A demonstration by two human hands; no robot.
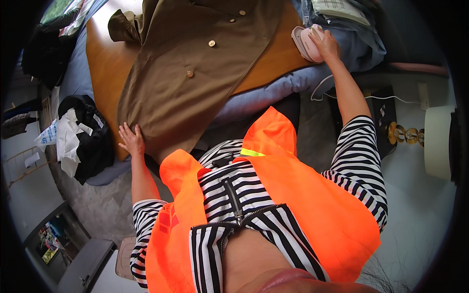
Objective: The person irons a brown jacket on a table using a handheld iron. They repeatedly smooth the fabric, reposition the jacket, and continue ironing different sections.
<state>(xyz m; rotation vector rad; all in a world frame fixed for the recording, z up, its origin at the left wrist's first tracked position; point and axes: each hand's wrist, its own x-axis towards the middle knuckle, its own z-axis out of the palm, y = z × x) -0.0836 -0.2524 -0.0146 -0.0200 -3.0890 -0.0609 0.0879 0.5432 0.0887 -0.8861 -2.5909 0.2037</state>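
A brown double-breasted coat with several gold buttons lies spread over an orange-brown board. My left hand lies flat at the coat's near left edge, fingers apart, holding nothing. Out to the right, my right hand is wrapped round a pale pink handheld iron. The iron is at the board's right end, apart from the coat. Its underside is partly hidden, and I cannot tell whether it rests on the board.
Blue bedding lies under the board. Black clothing is heaped at the left, beside white fabric. Plastic-wrapped packages lie at the far right. A white cord runs toward the wall, near a lamp.
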